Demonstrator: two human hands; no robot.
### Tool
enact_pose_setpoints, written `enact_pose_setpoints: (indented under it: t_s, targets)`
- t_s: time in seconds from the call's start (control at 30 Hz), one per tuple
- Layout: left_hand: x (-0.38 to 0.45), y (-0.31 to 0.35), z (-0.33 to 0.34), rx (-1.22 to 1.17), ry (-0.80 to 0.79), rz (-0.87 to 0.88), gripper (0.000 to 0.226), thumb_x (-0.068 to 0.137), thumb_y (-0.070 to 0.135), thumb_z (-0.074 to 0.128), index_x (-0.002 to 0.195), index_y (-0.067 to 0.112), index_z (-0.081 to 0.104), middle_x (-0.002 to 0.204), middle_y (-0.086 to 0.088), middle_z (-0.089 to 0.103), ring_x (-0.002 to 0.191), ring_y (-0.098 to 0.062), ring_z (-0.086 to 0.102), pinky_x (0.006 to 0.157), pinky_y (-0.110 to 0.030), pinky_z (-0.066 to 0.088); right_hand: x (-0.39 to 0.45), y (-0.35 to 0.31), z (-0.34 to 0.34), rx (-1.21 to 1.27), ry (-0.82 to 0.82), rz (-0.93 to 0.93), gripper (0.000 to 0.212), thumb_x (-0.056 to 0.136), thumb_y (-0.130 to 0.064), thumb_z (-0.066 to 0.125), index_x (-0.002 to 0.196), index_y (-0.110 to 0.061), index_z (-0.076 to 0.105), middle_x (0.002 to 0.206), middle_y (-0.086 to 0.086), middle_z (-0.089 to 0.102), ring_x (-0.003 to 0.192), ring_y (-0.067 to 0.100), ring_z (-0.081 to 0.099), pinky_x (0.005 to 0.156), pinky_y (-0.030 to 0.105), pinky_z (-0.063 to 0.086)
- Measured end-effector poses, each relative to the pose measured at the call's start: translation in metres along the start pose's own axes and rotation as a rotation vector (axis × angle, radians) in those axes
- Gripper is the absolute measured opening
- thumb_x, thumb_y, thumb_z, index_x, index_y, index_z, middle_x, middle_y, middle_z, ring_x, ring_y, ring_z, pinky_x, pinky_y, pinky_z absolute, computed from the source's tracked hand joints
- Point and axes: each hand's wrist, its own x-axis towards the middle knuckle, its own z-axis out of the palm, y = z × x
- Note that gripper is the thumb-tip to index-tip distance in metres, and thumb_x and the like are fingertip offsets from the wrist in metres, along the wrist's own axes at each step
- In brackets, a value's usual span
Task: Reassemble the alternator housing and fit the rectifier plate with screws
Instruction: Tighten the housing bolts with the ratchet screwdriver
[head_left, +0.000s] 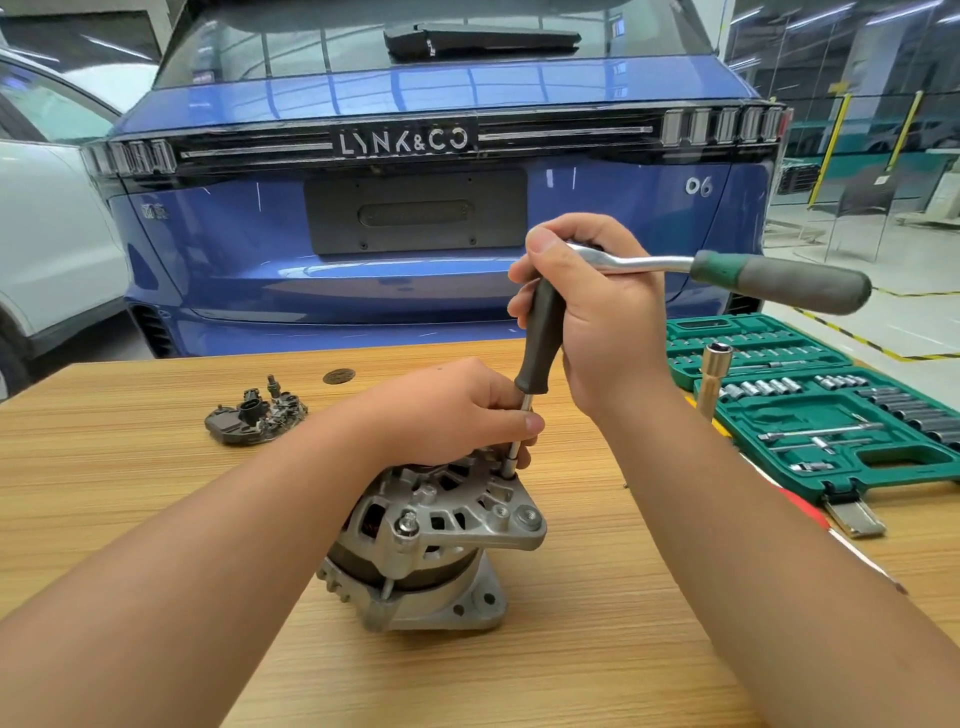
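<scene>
We face a blue car (415, 218) across a wooden table (130, 467). On the table's right side lies an open green socket case (831, 415), with a brass-coloured socket (714, 382) standing upright beside it. The alternator (431, 540) sits at the table's middle, tilted toward us. Our right hand (597, 322) curls round a dark-handled driver (540, 343) held nearly upright, with a ratchet (727, 270) caught in the same grip, its handle jutting right. The driver's tip meets the housing's top edge. Our left hand (452, 410) rests on the alternator, fingers pinching the driver's shaft. The rectifier plate (254, 415) lies apart, at far left on the table.
</scene>
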Motion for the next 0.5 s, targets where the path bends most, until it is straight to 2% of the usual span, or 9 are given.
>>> enact_pose_setpoints:
  t_s: [0.07, 0.2, 0.27, 0.33, 0.4, 0.5]
  targets:
    - [-0.001, 0.0, 0.0, -0.012, 0.001, -0.002, 0.025, 0.102, 0.047, 0.054, 0.093, 0.033, 0.073, 0.092, 0.024, 0.076, 0.09, -0.004, 0.07, 0.093, -0.042, 0.054, 0.0, -0.002, 0.001, 0.02, 0.011, 0.034, 0.01, 0.097, -0.025, 0.062, 0.094, -0.016, 0.065, 0.074, 0.005, 0.07, 0.058, 0.022, 0.064, 0.059, 0.033, 0.055]
    - [0.0, -0.002, 0.0, -0.012, -0.004, -0.004, 0.028, 0.102, 0.046, 0.054, 0.089, 0.033, 0.075, 0.092, 0.027, 0.075, 0.09, 0.002, 0.067, 0.095, -0.038, 0.052, 0.005, -0.011, -0.007, 0.416, -0.15, 0.377, 0.058, 0.101, -0.061, 0.038, 0.107, -0.012, 0.068, 0.086, 0.014, 0.072, 0.065, 0.025, 0.064, 0.063, 0.033, 0.054]
    - [0.001, -0.004, -0.001, 0.005, -0.005, 0.002, 0.028, 0.102, 0.046, 0.054, 0.088, 0.035, 0.076, 0.093, 0.028, 0.074, 0.09, 0.003, 0.066, 0.092, -0.036, 0.051, 0.008, -0.012, -0.012, 0.543, -0.189, 0.476, 0.07, 0.1, -0.067, 0.029, 0.107, -0.011, 0.069, 0.092, 0.016, 0.074, 0.066, 0.025, 0.066, 0.062, 0.031, 0.053]
    - [0.001, -0.004, -0.001, -0.007, -0.012, 0.011, 0.028, 0.102, 0.044, 0.054, 0.087, 0.034, 0.076, 0.092, 0.026, 0.075, 0.088, 0.004, 0.066, 0.089, -0.035, 0.05, 0.011, -0.01, -0.013, 0.59, -0.188, 0.532, 0.07, 0.101, -0.066, 0.028, 0.105, -0.011, 0.071, 0.092, 0.013, 0.074, 0.066, 0.023, 0.067, 0.061, 0.029, 0.052]
    - [0.001, -0.004, -0.001, -0.021, -0.011, 0.015, 0.028, 0.103, 0.044, 0.055, 0.086, 0.034, 0.075, 0.092, 0.026, 0.075, 0.088, 0.004, 0.067, 0.09, -0.035, 0.051, 0.012, -0.009, -0.013, 0.581, -0.2, 0.543, 0.059, 0.104, -0.06, 0.033, 0.105, -0.014, 0.07, 0.092, 0.011, 0.075, 0.067, 0.021, 0.068, 0.061, 0.029, 0.054]
    - [0.002, -0.004, 0.0, -0.025, -0.004, 0.002, 0.028, 0.103, 0.044, 0.055, 0.087, 0.034, 0.075, 0.092, 0.026, 0.075, 0.088, 0.005, 0.067, 0.092, -0.035, 0.052, 0.011, -0.008, -0.011, 0.44, -0.165, 0.447, 0.039, 0.105, -0.048, 0.043, 0.108, -0.017, 0.067, 0.093, 0.011, 0.074, 0.07, 0.022, 0.068, 0.064, 0.033, 0.056]
